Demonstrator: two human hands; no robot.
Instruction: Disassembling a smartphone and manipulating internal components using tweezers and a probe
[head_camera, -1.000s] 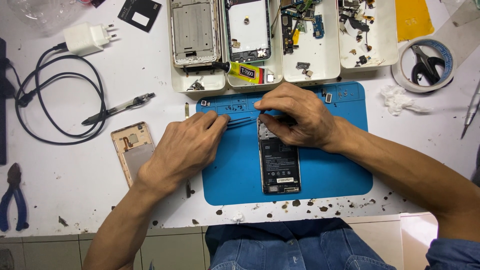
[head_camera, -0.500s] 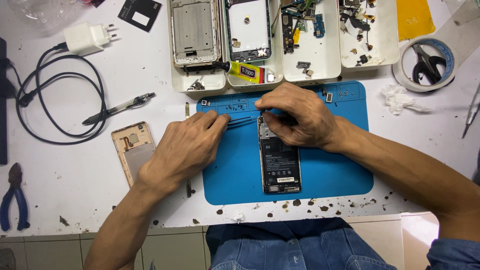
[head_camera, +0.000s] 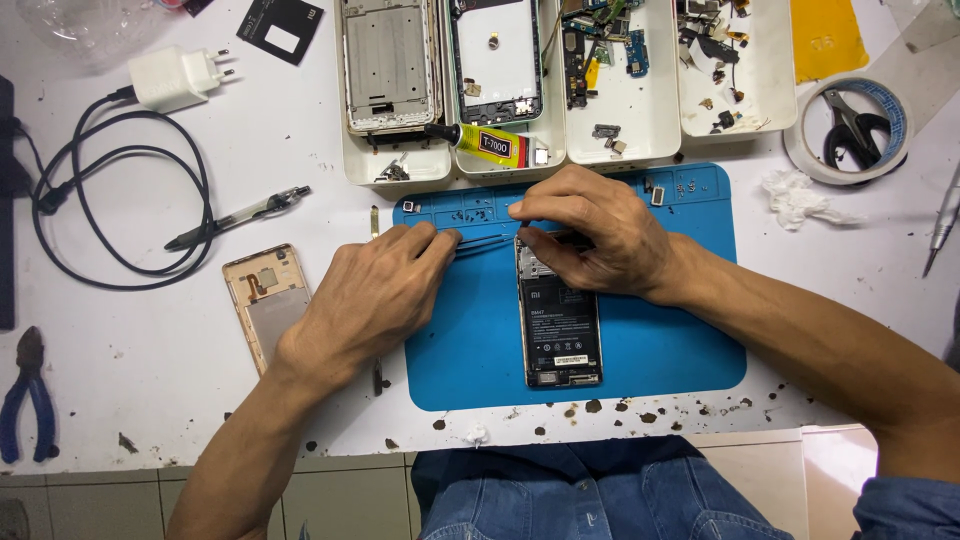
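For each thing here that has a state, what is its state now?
Phone: back cover off, battery showing, flat on the blue mat.
Gold back cover: detached, lying on the table.
Left hand: holds tweezers, tips toward the phone's top.
Right hand: pressed on the phone's top end.
Charger: unplugged, cable looped.
Glue tube: lying across the trays; cap cannot be told.
Pliers: lying unused.

white charger (head_camera: 175, 77), black cable (head_camera: 120, 215), blue pliers (head_camera: 28, 395), tape roll (head_camera: 850, 130), glue tube (head_camera: 485, 143).
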